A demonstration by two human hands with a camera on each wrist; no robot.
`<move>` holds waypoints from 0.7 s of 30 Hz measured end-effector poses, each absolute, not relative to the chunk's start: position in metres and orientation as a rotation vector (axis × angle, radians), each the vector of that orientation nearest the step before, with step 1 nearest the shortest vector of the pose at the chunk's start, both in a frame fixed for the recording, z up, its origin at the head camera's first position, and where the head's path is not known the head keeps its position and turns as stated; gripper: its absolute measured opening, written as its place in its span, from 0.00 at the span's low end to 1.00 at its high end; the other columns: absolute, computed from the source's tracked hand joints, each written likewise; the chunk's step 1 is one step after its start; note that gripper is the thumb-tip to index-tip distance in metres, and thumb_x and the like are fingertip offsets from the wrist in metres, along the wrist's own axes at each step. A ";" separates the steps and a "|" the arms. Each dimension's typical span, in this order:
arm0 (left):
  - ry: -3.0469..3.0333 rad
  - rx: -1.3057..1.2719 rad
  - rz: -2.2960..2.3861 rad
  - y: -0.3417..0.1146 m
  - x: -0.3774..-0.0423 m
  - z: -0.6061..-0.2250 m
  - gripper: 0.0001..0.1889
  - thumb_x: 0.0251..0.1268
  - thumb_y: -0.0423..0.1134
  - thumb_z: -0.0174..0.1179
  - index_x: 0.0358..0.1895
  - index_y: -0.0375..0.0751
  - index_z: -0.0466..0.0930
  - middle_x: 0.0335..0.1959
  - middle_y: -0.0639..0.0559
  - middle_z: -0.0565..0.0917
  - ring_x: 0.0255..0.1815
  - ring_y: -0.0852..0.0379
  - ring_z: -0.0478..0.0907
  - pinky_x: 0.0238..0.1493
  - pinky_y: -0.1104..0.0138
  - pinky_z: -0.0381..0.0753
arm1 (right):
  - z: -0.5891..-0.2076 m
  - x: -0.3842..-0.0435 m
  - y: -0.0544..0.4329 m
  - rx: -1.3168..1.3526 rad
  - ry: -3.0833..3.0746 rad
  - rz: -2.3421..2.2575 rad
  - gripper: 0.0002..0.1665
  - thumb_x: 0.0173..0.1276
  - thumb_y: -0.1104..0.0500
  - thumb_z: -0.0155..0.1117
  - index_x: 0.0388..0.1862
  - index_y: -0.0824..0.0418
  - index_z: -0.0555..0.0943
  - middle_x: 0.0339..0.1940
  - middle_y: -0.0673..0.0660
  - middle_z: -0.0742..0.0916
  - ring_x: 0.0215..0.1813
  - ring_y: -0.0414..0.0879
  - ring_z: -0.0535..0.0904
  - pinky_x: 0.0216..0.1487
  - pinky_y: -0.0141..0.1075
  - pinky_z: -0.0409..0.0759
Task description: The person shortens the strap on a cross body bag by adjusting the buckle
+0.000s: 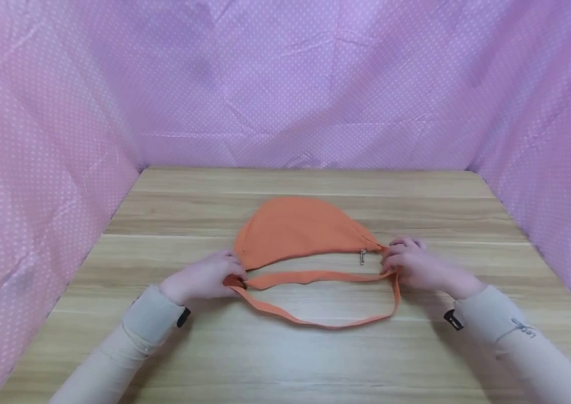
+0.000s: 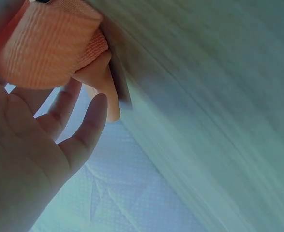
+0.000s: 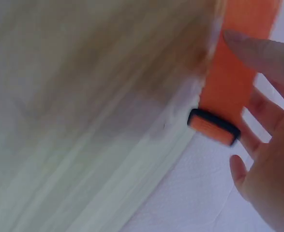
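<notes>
An orange crescent-shaped bag (image 1: 300,227) lies flat on the table, its curved side facing away and a metal zipper pull (image 1: 362,257) near its right end. The orange strap (image 1: 310,276) loops on the near side of the bag. At the bag's left end, my left hand (image 1: 209,275) grips the folded strap; in the left wrist view, ribbed webbing (image 2: 45,48) bends between the thumb and fingers. My right hand (image 1: 414,266) pinches the strap at the right end. A dark strap slider (image 3: 214,126) shows just beside its fingers in the right wrist view.
The wood-grain table (image 1: 285,365) extends around the bag on all sides. Pink dotted cloth (image 1: 285,84) hangs behind it and along the left and right sides. Both forearms reach in from the near edge in light sleeves (image 1: 149,320).
</notes>
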State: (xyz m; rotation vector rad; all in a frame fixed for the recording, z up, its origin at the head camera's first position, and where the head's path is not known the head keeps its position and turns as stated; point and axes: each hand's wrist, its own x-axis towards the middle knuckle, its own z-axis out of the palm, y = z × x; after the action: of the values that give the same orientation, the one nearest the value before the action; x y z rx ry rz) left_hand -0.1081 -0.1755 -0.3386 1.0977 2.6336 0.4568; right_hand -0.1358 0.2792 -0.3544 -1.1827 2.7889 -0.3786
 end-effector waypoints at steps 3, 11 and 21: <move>2.643 1.083 0.465 -0.176 -0.108 -0.340 0.09 0.50 0.38 0.71 0.37 0.48 0.85 0.37 0.60 0.80 0.45 0.57 0.71 0.51 0.59 0.74 | -0.358 -0.133 0.274 -1.300 2.779 -0.397 0.20 0.44 0.71 0.72 0.30 0.47 0.84 0.40 0.49 0.84 0.55 0.62 0.70 0.48 0.62 0.57; 2.608 1.084 0.538 -0.181 -0.112 -0.345 0.08 0.51 0.37 0.71 0.36 0.48 0.86 0.37 0.60 0.80 0.45 0.58 0.71 0.51 0.60 0.74 | -0.365 -0.137 0.280 -1.437 2.864 -0.600 0.18 0.36 0.67 0.79 0.22 0.47 0.84 0.30 0.45 0.85 0.48 0.58 0.72 0.43 0.60 0.58; 2.562 1.110 0.592 -0.188 -0.122 -0.344 0.09 0.47 0.42 0.73 0.32 0.48 0.84 0.34 0.62 0.79 0.42 0.60 0.71 0.47 0.64 0.75 | -0.362 -0.144 0.308 -1.328 2.869 -0.755 0.17 0.38 0.68 0.77 0.20 0.46 0.83 0.31 0.48 0.86 0.49 0.57 0.70 0.45 0.56 0.55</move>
State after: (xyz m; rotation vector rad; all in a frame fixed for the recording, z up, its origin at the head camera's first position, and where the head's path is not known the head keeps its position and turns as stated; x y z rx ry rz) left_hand -0.1219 -0.1876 -0.3444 1.1097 2.5616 0.5916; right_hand -0.1439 0.3081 -0.3623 -1.3276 2.8693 -0.7550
